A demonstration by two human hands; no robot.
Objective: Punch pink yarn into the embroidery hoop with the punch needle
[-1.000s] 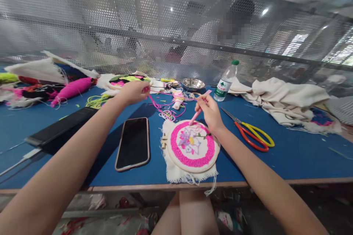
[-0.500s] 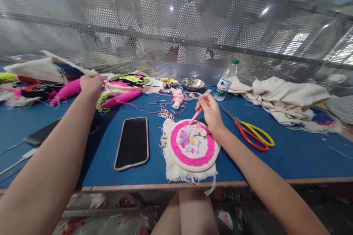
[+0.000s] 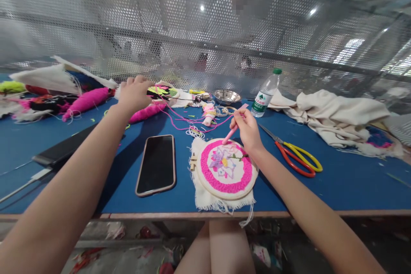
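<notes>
I see perf. metal screen (image 3: 135,21) behind blue surface (image 3: 289,199); hooped embroidery (image 3: 227,168) sits nr front edge, approx. ctr. L hand (image 3: 136,94) by pink skein (image 3: 146,112), can't tell if gripping; R hand (image 3: 248,130) grasps pink pen-like tool (image 3: 230,134).

Label (image 3: 261,98) on bottle (image 3: 272,81): red characters over green band, too small to read.

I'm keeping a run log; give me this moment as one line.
left hand: by pink yarn skein, grip unclear | right hand: holds pink punch needle at hooped flower embroidery | nearby: smartphone, scissors
</notes>
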